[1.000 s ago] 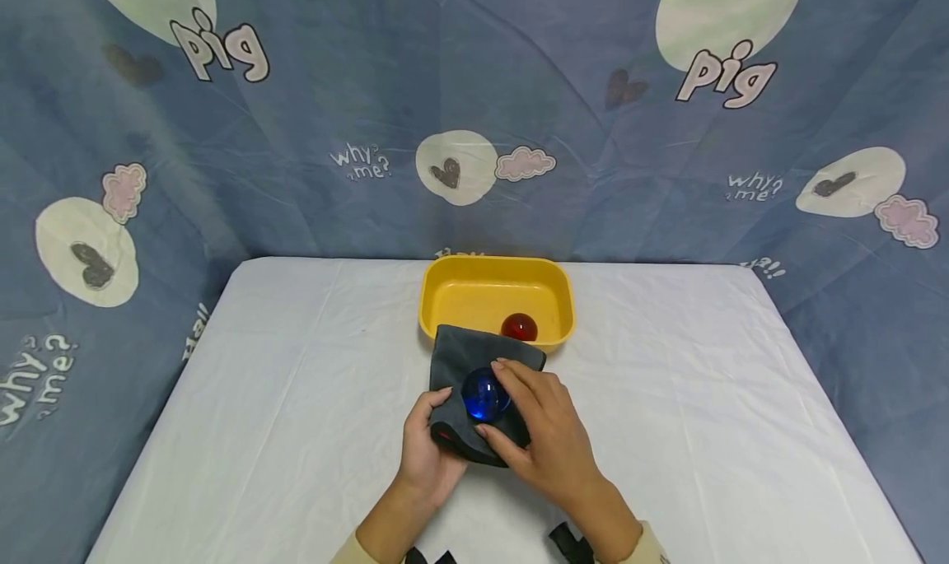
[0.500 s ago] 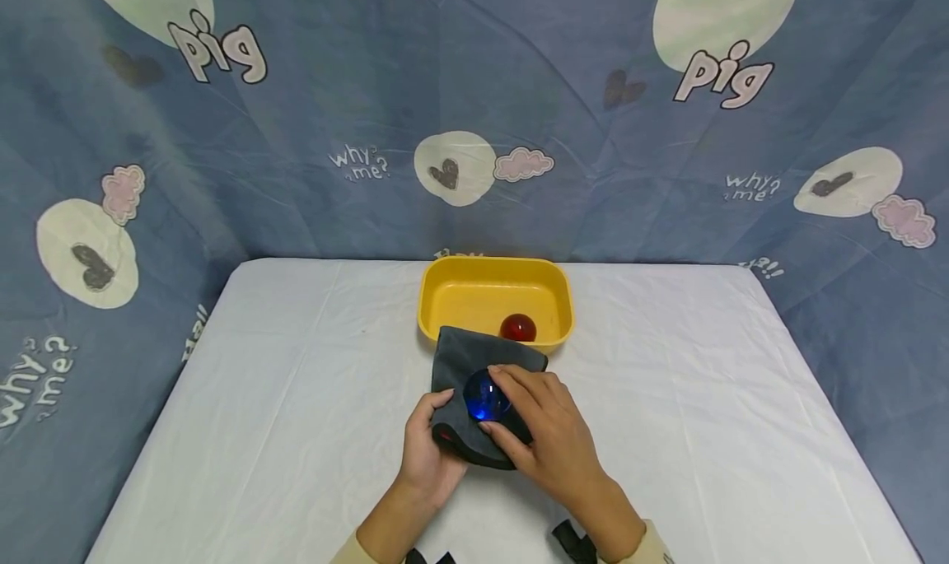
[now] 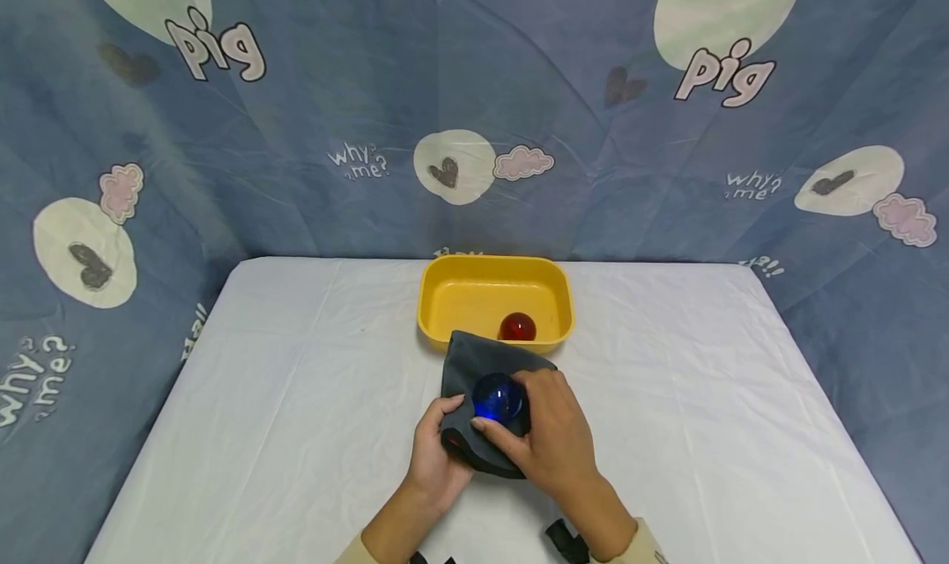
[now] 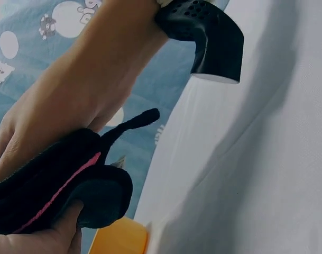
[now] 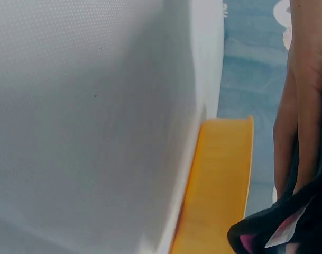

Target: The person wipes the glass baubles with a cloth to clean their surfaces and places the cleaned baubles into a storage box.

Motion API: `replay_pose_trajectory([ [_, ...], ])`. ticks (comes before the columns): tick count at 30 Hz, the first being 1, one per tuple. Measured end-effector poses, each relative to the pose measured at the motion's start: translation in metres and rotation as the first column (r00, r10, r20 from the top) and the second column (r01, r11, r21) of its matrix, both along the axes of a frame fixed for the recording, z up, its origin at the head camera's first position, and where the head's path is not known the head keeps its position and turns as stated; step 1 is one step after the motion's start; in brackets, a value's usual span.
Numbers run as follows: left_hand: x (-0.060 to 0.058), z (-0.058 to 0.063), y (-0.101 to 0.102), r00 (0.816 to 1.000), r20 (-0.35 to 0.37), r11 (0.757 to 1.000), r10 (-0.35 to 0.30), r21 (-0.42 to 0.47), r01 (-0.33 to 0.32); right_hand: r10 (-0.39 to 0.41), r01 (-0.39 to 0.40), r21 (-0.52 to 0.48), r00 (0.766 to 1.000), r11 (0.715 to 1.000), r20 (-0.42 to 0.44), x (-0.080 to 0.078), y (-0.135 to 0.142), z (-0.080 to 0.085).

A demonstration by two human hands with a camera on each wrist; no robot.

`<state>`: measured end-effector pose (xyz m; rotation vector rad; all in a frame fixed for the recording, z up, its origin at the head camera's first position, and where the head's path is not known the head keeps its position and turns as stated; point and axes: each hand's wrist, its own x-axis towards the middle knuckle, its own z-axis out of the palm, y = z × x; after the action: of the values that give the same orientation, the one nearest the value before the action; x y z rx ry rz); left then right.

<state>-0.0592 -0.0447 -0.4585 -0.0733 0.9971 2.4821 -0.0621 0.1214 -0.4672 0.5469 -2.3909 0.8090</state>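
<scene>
A dark grey folded cloth (image 3: 474,366) with a black edge is held up near the front of the yellow tray. My left hand (image 3: 437,457) grips it from below, thumb on top. On the cloth rests a clear blue ball (image 3: 495,398). My right hand (image 3: 552,436) holds the ball, its thumb at the near side and the fingers round the right side. In the left wrist view, the layered cloth (image 4: 102,201) shows a pink stripe and a hanging loop. The right wrist view shows the right hand (image 5: 309,106) over the cloth's edge and a white tag; the ball is hidden there.
Behind the cloth, the yellow tray (image 3: 452,300) stands on a white-covered table (image 3: 311,383). A red ball (image 3: 517,327) lies in its front right part. A blue printed curtain (image 3: 296,202) hangs round the back and sides. Black camera mounts (image 3: 567,539) sit at the wrists.
Both hands, the cloth and the blue ball have shifted slightly right and toward me. The right hand's fingers have slid from the ball's top to its right side.
</scene>
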Motion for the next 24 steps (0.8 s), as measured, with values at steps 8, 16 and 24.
replay_pose_trajectory([
  [8,0.001,0.001,-0.002,1.000,0.013,1.000,0.001,-0.007,-0.001,0.038,-0.043,0.053,0.995,0.998,0.089,0.004,0.006,0.007],
  [16,0.000,0.000,-0.005,1.000,-0.002,1.000,-0.019,-0.009,0.019,0.222,-0.260,0.169,0.951,0.951,0.213,0.007,0.028,0.029],
  [24,0.000,-0.002,-0.003,0.999,0.017,1.000,-0.029,0.005,0.029,0.283,-0.321,0.223,0.941,0.921,0.184,0.001,0.035,0.040],
])
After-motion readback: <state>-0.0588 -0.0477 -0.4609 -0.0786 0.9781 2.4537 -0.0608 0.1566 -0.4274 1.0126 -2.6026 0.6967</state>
